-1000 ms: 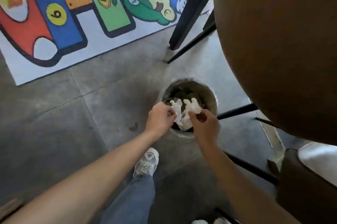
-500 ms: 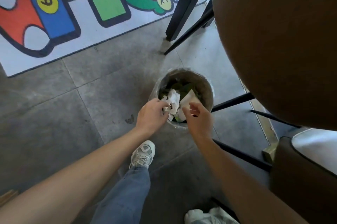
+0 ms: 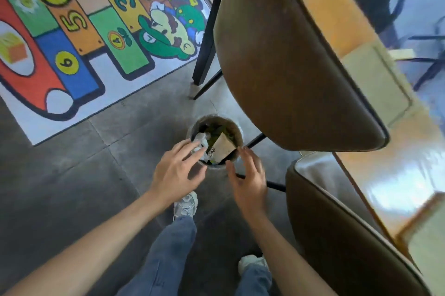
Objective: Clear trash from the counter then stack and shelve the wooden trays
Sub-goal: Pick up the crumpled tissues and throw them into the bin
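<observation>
Grey floor tiles [image 3: 79, 175] fill the near and middle ground, seen from above by a standing person whose blue jeans [image 3: 166, 245] and pale sneakers [image 3: 185, 204] show at the bottom edge. Both forearms reach forward from the near edge. The left hand [image 3: 175, 170] has its fingers spread and straight, holding nothing, with the fingertips over the near-left rim of a small round trash bin [image 3: 237, 132]. The right hand [image 3: 250, 177] is likewise spread and empty, fingers straight, just beside the bin's near-right rim. Inside the bin lie crumpled white paper [image 3: 201, 141] on the left, a pale flat card-like piece [image 3: 224, 147] leaning on the right, and dark green scraps behind them; neither hand grips any of it. To the near right stands a brown chair back [image 3: 337, 235], and a second brown chair [image 3: 289, 62] rises beyond the bin, its black legs planted on the tiles. Right of the chairs runs a light wooden table [image 3: 349, 23], blurred, with a pale wooden tray [image 3: 375, 83] lying on it and another tray-like edge [image 3: 423, 230] at the near right, too smeared to make out fully. At the far left a bright play mat [image 3: 72, 38] with numbered squares and cartoon figures lies on the floor.
</observation>
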